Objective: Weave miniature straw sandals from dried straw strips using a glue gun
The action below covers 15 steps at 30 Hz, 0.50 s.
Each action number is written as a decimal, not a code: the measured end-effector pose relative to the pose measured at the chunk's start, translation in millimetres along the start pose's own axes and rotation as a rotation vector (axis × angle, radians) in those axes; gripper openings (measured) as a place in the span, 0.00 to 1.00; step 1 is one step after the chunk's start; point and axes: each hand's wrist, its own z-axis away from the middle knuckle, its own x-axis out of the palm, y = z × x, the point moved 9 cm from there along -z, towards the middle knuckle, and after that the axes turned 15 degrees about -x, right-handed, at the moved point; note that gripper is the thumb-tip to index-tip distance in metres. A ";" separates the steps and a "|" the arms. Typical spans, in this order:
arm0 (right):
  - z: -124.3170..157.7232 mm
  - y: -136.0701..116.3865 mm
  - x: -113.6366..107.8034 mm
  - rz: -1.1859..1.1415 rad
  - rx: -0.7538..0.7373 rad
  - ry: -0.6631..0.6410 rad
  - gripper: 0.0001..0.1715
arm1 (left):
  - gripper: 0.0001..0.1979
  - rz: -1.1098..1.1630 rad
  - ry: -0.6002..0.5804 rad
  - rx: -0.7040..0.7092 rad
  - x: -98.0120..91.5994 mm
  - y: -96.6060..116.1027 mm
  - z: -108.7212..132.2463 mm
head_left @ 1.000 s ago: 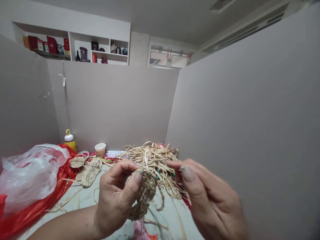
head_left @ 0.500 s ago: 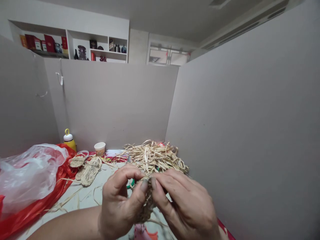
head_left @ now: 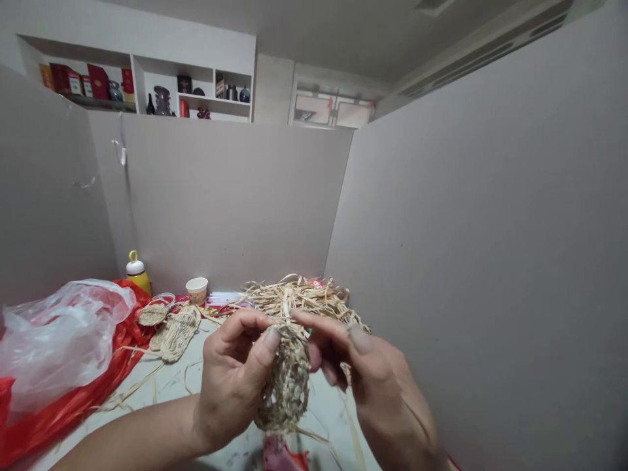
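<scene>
Straw weave [head_left: 285, 386], knobbly and oval, pinched upright in the left hand [head_left: 230, 379] above the pale table [head_left: 328, 412].
Beside it, the right hand [head_left: 383, 376] parts thumb from forefinger; whether its curled fingers hold anything is unclear. Beyond: loose straw strips [head_left: 304, 297], flat woven pieces [head_left: 180, 333], a paper cup [head_left: 197, 292], contents hidden.

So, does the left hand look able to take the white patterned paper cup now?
Probably not: the left hand holds the beige woven straw piece, though the way to the cup looks free.
</scene>
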 end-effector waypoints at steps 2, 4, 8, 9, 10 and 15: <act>3.8 4.7 -12.9 0.098 -0.027 0.091 0.28 | 0.02 -0.002 0.031 0.008 -2.7 0.9 -0.4; 5.7 10.3 -18.8 0.147 -0.036 0.148 0.26 | 0.02 0.005 0.067 0.021 -7.2 2.0 -1.1; 1.0 25.7 3.0 0.000 0.075 -0.002 0.19 | 0.02 0.031 0.129 0.042 -17.3 5.9 -6.3; 0.0 28.7 11.2 -0.043 0.118 -0.055 0.20 | 0.03 0.030 0.136 0.057 -18.6 8.2 -8.1; -0.8 31.2 18.9 -0.083 0.160 -0.099 0.21 | 0.03 0.026 0.142 0.080 -19.6 11.1 -9.8; -6.1 39.7 48.0 -0.331 0.272 -0.204 0.09 | 0.03 -0.026 0.151 0.124 -21.3 16.3 -17.8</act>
